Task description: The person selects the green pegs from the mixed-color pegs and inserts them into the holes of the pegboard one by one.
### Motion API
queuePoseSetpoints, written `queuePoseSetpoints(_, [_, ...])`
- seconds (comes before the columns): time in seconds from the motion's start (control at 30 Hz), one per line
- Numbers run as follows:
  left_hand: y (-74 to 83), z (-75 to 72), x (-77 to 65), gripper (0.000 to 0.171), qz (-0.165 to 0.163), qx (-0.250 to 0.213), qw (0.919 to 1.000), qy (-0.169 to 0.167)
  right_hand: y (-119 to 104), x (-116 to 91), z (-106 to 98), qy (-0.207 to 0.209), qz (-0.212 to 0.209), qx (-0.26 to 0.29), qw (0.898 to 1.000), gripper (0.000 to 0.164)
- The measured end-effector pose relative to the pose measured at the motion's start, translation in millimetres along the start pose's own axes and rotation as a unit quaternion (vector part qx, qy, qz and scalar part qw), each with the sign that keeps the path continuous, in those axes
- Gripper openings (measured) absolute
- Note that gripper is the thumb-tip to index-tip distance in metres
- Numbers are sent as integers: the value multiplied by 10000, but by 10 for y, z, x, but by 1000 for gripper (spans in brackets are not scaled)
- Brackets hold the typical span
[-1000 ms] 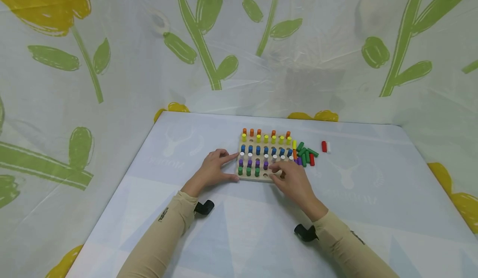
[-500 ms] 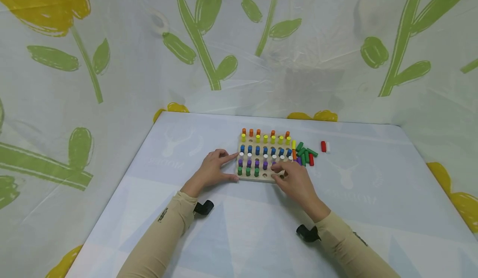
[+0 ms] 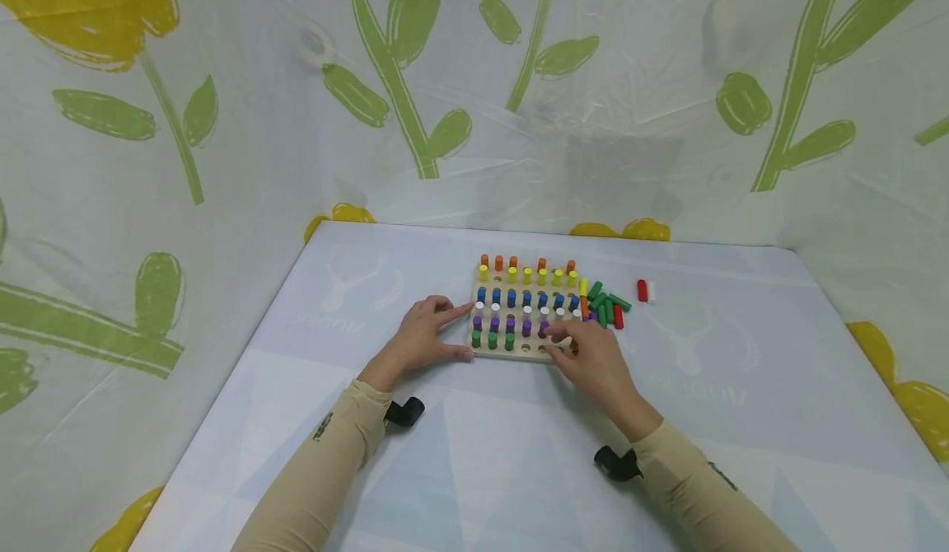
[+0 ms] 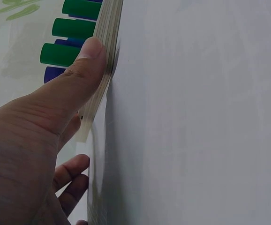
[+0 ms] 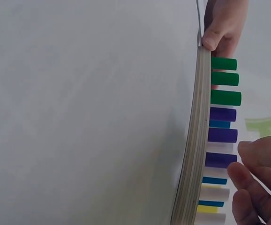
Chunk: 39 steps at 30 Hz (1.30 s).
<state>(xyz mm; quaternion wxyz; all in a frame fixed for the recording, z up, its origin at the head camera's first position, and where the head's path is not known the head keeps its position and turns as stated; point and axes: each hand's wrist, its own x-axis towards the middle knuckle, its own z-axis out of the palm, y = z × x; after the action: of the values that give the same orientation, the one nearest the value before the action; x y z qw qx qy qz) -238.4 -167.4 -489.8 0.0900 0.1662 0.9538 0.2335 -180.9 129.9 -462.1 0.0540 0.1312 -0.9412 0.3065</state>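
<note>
A wooden pegboard (image 3: 511, 353) holds rows of orange, yellow, blue, white, purple and green pegs. My left hand (image 3: 426, 334) is at its left side, the thumb on the near edge by the green pegs (image 4: 60, 55) and a finger at the left edge. Over the board's near right part, my right hand (image 3: 589, 358) has its thumb and forefinger apart. Its fingertips are close to the rightmost visible purple peg (image 5: 221, 160), which stands in the board; one fingertip appears to touch its end. The right hand hides part of the purple and green rows.
Several loose green pegs (image 3: 602, 313) lie in a pile against the board's right side, with a red peg (image 3: 619, 316) among them. Farther right, another red peg (image 3: 642, 290) lies next to a white peg (image 3: 652, 292). A patterned cloth wall rises behind the table.
My right hand has shifted slightly right, and a purple peg now shows in the row where the fingers were. My left hand stays in place at the board.
</note>
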Motion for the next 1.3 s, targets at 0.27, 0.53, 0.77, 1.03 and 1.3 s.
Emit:
queuePoseSetpoints(0.27, [-6,4,12,88,37,17,10000,5,67,-8,-58,27,50,-26,10000,25])
queuePoseSetpoints(0.53, [-4,3,12,89,46,1,10000,10,130,-12,-77,26,128,52,9999,23])
queuePoseSetpoints(0.77, [11,-4,8,89,13,-18,10000,-7,167,-22,-100,44,186,68,9998,24])
queuePoseSetpoints(1.03, [25,-17,-2,89,-28,2,10000,-21,190,-35,-143,43,244,63,9997,25])
queuePoseSetpoints(1.3, [22,-12,0,89,-18,5,10000,-9,216,-41,-163,48,332,-35,9994,27])
